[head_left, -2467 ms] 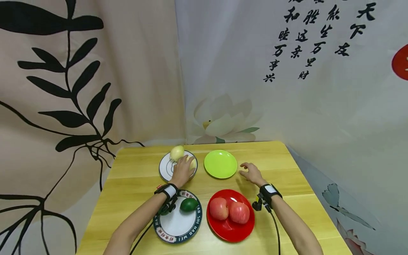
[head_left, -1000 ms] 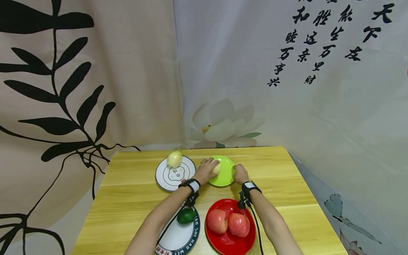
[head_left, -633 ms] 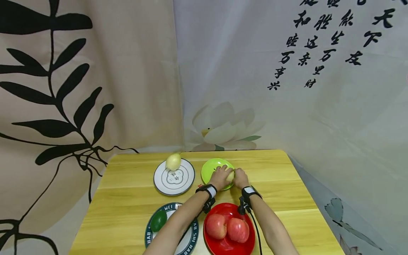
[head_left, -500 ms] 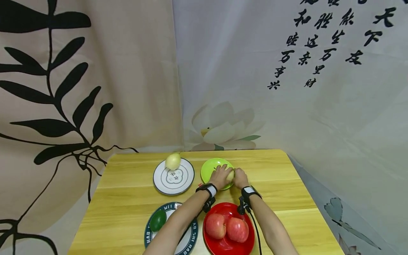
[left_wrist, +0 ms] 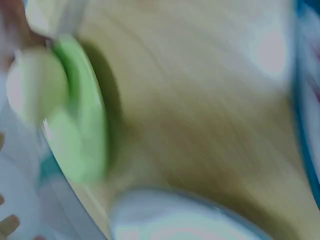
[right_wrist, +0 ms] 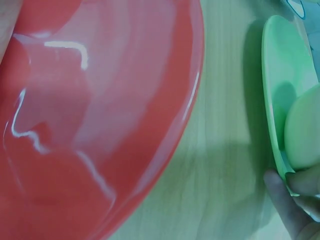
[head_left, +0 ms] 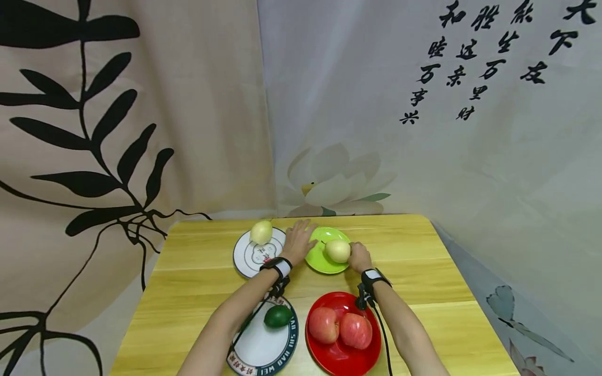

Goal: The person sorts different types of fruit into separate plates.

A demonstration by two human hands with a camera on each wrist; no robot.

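A pale yellow pear (head_left: 337, 251) lies on the lime-green plate (head_left: 322, 262), towards its right side. At that plate's right rim my right hand (head_left: 360, 257) pinches the edge; the right wrist view shows a finger (right_wrist: 282, 197) outside the rim and another inside, close to the pear. My left hand (head_left: 298, 243), holding nothing, is spread between the green plate and the white plate (head_left: 242, 261), fingers extended. A second pear (head_left: 261, 232) rests on the far part of the white plate. The left wrist view is blurred, with left fingertips (left_wrist: 9, 225) at its edge.
Nearer on the wooden table (head_left: 188, 292) stands a red plate (head_left: 340, 360) with two red apples (head_left: 356, 331). Left of it, a blue-rimmed plate (head_left: 256, 342) holds a green avocado-like fruit (head_left: 278, 316), partly under the left forearm. A cable (head_left: 385, 339) trails from the right wrist camera.
My left hand carried a pear from the white plate to the green plate, let go of it and moved back left. My right hand came in to the green plate's rim and stays there.
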